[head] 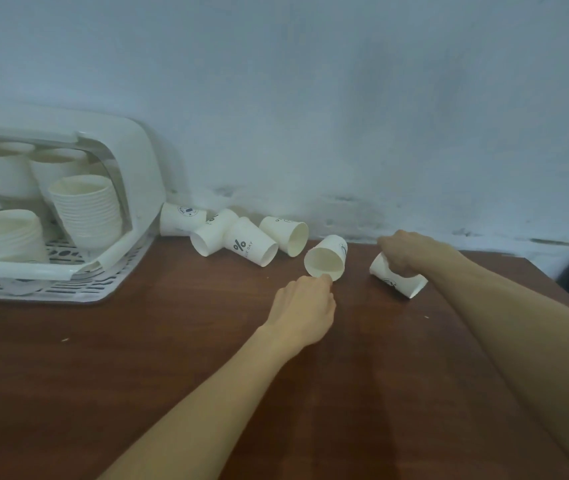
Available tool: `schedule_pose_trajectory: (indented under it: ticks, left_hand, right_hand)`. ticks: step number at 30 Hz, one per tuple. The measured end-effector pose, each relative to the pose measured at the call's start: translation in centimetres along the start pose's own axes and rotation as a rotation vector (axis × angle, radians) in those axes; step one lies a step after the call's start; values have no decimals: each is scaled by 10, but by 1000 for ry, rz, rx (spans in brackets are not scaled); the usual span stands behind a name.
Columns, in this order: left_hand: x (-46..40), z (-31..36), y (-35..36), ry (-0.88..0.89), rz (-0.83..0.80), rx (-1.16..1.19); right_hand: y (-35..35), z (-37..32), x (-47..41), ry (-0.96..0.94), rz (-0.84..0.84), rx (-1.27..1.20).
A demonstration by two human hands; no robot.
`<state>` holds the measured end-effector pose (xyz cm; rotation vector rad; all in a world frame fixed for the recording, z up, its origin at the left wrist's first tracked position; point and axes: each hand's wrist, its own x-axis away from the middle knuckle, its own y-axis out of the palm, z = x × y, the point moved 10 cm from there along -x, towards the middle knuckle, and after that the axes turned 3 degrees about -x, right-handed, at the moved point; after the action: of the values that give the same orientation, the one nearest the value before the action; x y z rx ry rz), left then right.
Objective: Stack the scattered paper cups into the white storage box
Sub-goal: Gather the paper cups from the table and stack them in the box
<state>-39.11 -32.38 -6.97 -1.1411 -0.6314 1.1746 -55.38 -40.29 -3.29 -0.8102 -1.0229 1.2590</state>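
Cups lie scattered along the far edge of the table (172, 341), six loose ones by my count, all on their sides; four crowd together against the wall just right of the white storage box (144, 174), which sits at the far left corner with its lid raised; the other two lie further right, one at each hand.

Left hand (302, 308) reaches forward, knuckles up, fingertips touching the lower rim of the nearer cup (324, 259); that cup lies directly beyond the hand, its long axis running away toward the wall and a little rightward, open mouth facing the person; whether the fingers have closed on the rim I cannot tell, since they curl out of sight behind the knuckles; it looks like contact just being made rather than a firm hold.

Right hand (402, 252) grips the rightmost cup (399, 280) from above, fingers curled round its body; this cup's axis slants from far left to near right, mouth toward the near right and somewhat flattened by the squeeze.

Left hand is the nearer to the box, so carrying that way would likely fall to it, or the two cups could be nested first, mouth into base.

Inside the box at least four stacks or groups of cups (86, 209) show, some leaning; the exact number is hard to tell, as the left part is cut off.
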Motion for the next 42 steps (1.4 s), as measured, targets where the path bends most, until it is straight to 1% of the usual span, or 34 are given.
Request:
schedule_pose_trajectory:
  ticks: [3,7,12,14,17,21,24,27,31,34,36,39,42]
  left_hand:
    - [-1,2,6,-50,-15,54]
    - [-5,8,12,-133,-2,88]
    - [-16,8,5,-355,98,162]
    - [-21,7,6,-414,112,200]
    - [-30,8,11,-451,110,251]
    - [-41,12,17,-469,115,263]
    - [-48,11,20,-486,155,267]
    - [-50,7,16,-506,216,277]
    - [-47,11,3,-420,304,285]
    - [-40,8,-7,-345,314,233]
    - [-34,9,-18,-268,294,155]
    - [-17,25,-43,-95,279,-38]
    - [6,34,-68,-17,298,-120]
  right_hand:
    - [0,5,6,-8,5,-40]
    - [-7,13,19,-15,68,-77]
    - [-11,20,41,-15,152,-124]
    - [-9,18,49,-19,178,-156]
    - [-9,10,62,-48,196,-177]
    - [-10,2,79,-76,202,-163]
    - [-10,5,86,-83,207,-138]
    - [-9,8,90,-83,214,-165]
    - [-6,6,95,-82,215,-205]
    - [-7,-1,102,-82,211,-201]
    - [-8,-5,107,-84,208,-180]
    - [-21,-9,120,-94,248,-184]
    - [-38,-15,138,-108,276,-190]
